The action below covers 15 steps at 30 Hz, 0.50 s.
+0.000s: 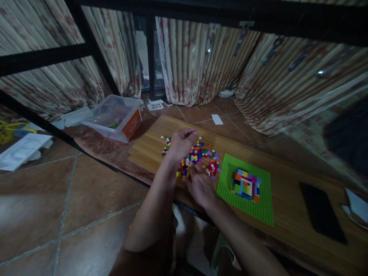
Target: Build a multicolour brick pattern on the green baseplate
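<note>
A loose heap of small coloured toy bricks [198,155] is spread over the wooden board. Above its far left part is my left hand [181,145], fingers curled inward; whatever they may hold is hidden. My right hand [200,184] is lower, at the near edge of the heap. Its fingers are bent together and reach down among the bricks, with their tips partly out of sight. To the right of the heap lies a green studded baseplate [225,186]. On it stands a low, roughly square, multicoloured brick structure [246,185], apart from both hands.
The wooden board [146,147] runs across in front of me. A dark flat panel [322,212] lies at its right end. A clear plastic box [110,132] with an orange label stands beyond its left end. Black metal bars [83,143] cross the left side. Curtains [195,65] hang behind.
</note>
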{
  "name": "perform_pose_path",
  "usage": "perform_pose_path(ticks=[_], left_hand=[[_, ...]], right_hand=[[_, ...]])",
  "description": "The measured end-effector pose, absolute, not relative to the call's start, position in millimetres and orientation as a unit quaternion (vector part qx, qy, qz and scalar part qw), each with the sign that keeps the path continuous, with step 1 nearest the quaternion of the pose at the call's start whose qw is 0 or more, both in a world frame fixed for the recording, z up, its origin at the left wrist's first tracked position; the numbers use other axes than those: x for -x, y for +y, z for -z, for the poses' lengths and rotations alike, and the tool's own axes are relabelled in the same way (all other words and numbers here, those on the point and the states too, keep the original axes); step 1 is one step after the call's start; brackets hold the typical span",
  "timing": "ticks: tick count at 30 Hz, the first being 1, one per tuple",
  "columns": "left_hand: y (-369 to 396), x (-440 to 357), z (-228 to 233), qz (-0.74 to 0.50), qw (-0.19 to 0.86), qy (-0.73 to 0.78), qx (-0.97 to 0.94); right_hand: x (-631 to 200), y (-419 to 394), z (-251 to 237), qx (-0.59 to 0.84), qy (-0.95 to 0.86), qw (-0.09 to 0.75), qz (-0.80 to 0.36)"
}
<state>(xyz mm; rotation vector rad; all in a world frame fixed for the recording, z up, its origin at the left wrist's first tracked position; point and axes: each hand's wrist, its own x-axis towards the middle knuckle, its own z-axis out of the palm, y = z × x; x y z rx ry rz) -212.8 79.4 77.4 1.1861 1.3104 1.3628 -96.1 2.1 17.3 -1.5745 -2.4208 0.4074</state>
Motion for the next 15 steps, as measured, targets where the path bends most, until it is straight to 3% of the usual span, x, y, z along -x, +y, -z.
perform_pose_path(ticks=[6,12,15], left_hand=[[79,218,-77,-0.552,0.45,0.514,-0.478],[78,213,-67,-0.51,0.452,0.532,-0.503],[67,189,-65,-0.44,0.565,0.51,-0.476]], right_hand=[[92,9,-20,0.532,-0.821,0.149,-0.144],[50,17,-35,0.526,-0.722,0.368,-0.259],[28,24,-41,0.52,-0.654,0.462,-0.297]])
